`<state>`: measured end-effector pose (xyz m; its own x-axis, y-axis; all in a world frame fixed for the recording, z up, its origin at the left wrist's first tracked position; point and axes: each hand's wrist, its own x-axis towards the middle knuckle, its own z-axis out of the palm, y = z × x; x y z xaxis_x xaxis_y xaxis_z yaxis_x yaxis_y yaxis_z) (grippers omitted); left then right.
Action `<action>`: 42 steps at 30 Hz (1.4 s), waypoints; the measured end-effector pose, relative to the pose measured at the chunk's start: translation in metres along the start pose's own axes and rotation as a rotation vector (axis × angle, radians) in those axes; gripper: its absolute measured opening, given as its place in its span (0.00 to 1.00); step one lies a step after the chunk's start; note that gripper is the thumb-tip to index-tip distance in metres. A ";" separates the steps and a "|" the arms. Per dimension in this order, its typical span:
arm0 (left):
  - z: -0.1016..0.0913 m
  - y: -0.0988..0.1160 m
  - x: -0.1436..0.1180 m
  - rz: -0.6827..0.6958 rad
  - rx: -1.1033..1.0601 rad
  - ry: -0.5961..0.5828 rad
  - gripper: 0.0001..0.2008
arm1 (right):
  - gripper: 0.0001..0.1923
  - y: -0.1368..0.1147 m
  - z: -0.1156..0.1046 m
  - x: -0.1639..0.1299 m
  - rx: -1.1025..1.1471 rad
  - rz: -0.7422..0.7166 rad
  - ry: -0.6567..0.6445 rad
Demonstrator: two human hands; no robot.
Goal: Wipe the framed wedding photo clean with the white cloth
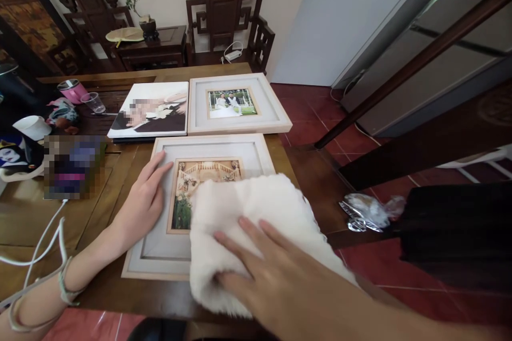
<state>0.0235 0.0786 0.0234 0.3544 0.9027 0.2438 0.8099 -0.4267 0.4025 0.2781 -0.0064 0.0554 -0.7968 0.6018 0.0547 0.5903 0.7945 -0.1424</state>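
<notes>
A pale wooden picture frame point(146, 248) with a photo of a flower-decked staircase lies flat on the wooden table. My left hand point(142, 197) holds its left edge, with two fingers stretched over the border. On the frame's right side is a folded, fluffy white cloth point(264, 194), which hides part of the photo and hangs past the frame's edge. My right hand point(264, 261) grips this cloth, fingers spread on top and the thumb by the fold. Just behind lies a second picture frame point(278, 117) with a couple's photo.
Left of the second frame lies a photo panel point(160, 112). Further left are a pink mug point(71, 91), a clear plastic cup point(94, 102), a white cup point(32, 127) and a white cable point(60, 229). Carved chairs point(224, 10) stand behind; plastic wrapping point(370, 210) lies at the right.
</notes>
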 end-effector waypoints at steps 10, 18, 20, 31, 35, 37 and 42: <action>0.002 -0.006 0.000 0.025 -0.053 0.003 0.21 | 0.19 0.035 -0.001 0.065 -0.035 -0.085 -0.178; 0.003 -0.006 -0.001 0.039 -0.020 0.009 0.23 | 0.12 0.020 -0.025 0.029 0.052 -0.093 -0.380; 0.003 -0.006 -0.001 0.044 -0.010 0.005 0.24 | 0.07 0.028 -0.030 0.019 0.040 0.006 -0.406; 0.002 -0.004 0.001 0.010 -0.017 -0.001 0.22 | 0.14 0.006 -0.020 0.057 0.003 -0.243 -0.248; 0.001 -0.005 0.001 0.026 0.006 -0.009 0.22 | 0.13 0.008 -0.017 0.048 -0.006 -0.231 -0.246; 0.002 -0.006 0.000 0.033 0.021 -0.004 0.23 | 0.10 0.012 -0.017 0.030 -0.024 -0.160 -0.269; 0.003 -0.008 0.000 0.051 0.038 -0.046 0.25 | 0.08 0.024 -0.015 -0.017 -0.139 0.046 -0.072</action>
<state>0.0184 0.0818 0.0174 0.4161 0.8817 0.2225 0.8070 -0.4708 0.3565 0.3075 0.0037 0.0655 -0.7729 0.6342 -0.0206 0.6344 0.7730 -0.0044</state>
